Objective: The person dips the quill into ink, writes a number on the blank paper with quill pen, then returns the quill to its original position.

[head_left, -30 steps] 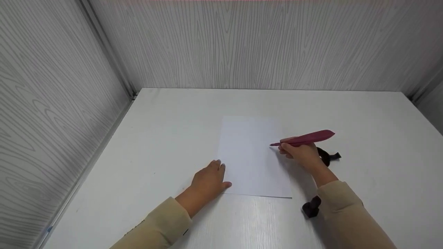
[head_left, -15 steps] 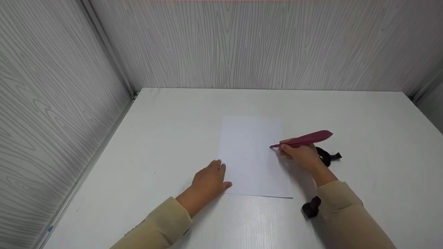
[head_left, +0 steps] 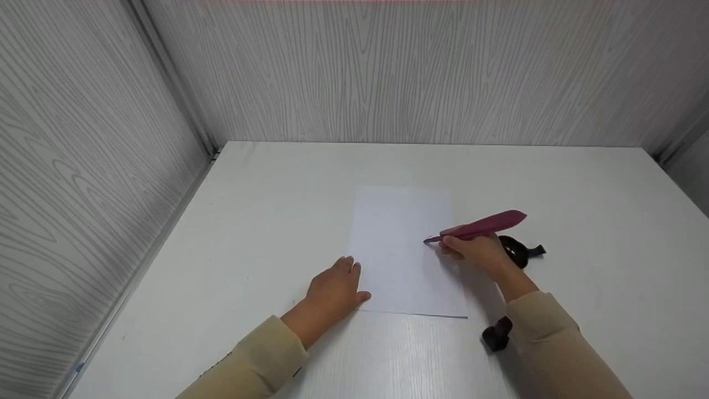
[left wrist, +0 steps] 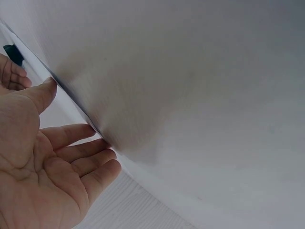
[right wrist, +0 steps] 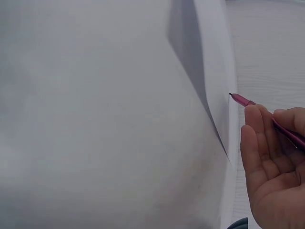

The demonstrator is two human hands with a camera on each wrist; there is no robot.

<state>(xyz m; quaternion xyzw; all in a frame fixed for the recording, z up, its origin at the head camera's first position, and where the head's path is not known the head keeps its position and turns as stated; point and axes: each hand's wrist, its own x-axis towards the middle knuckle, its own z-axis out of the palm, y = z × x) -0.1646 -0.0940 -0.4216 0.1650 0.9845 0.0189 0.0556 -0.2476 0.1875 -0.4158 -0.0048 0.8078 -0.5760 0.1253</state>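
Paper (head_left: 396, 249) lies flat on the white table (head_left: 266, 210), and from my distant place I see two bare hands at it. The right hand (head_left: 481, 255) holds the pen (head_left: 493, 223); its thumb and fingers are narrow, pinching the lower part. This pen is dark red, with the upper end broad like a feather, and it slants up to the right. In my head view the tip is over the right part of the paper, but whether it touches, I cannot tell. The left hand (head_left: 334, 285) rests at the lower left side of the paper. I see its fingers nearly straight, and the thumb is spread wide from them, near the corner. Just beside the right wrist I find a black object (head_left: 515, 252), round and shiny, with a short neck to the right; the arm hides a part of it. Near the beige right sleeve (head_left: 559, 343) is a small dark piece (head_left: 496, 336), whose exact form I cannot tell. Behind the table rises a grey wall (head_left: 410, 72) with wood grain.
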